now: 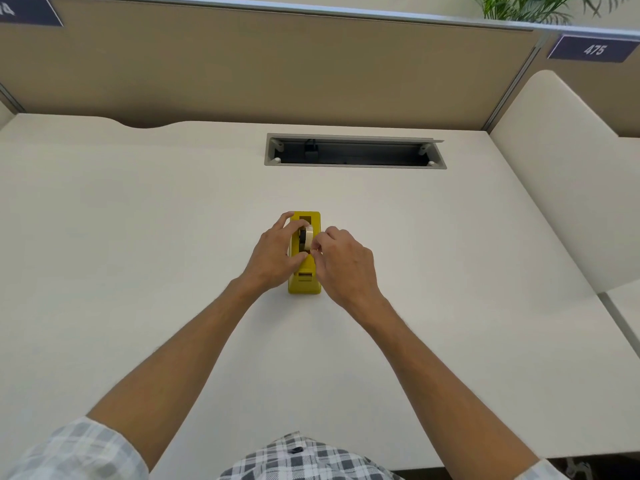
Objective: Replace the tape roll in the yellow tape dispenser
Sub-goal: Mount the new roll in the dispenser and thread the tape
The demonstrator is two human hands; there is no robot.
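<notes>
Between your two hands, on the pale table [138, 220], stands the yellow tape dispenser [304, 284], its long axis running away from you and well short of the open cable slot [355, 151] beyond it. Your left hand [273, 258] wraps the dispenser's left side: the fingers curl over the top near its far end and the thumb presses across its middle. Your right hand [346, 265] sits just right of the dispenser, its fingers bunched and curled, the fingertips pinching at the tape roll [308, 234]. That roll, cream with a dark core, sits upright in the dispenser's cradle, nearer the cable slot than the dispenser's close end, and it shows in the gap between your two hands. The near end of the dispenser stays uncovered, poking out below both wrists. Behind the cable slot rises a tan partition [263, 71], with a blue number plate [593, 49] up to its right.
</notes>
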